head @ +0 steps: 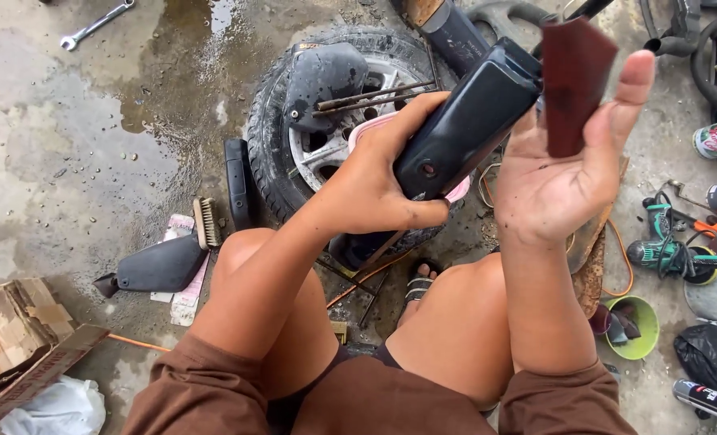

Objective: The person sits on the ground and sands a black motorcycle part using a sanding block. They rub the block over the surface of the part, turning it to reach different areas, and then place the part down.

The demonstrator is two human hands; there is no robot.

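Dark plastic panel [463,129] sits wrapped in my left hand [375,189], its fingers closed round the lower end. My right hand [556,173] pinches reddish sandpaper [574,80], just beside it. Best rubbed flat, I judge.

The left hand [375,189] grips a long black plastic cover [463,129], tilted up toward the right. The right hand [564,169], palm open, pinches a dark red sandpaper sheet [572,80] beside the cover's upper end. A small tyre [294,137] lies on the wet concrete floor [76,145] behind them.
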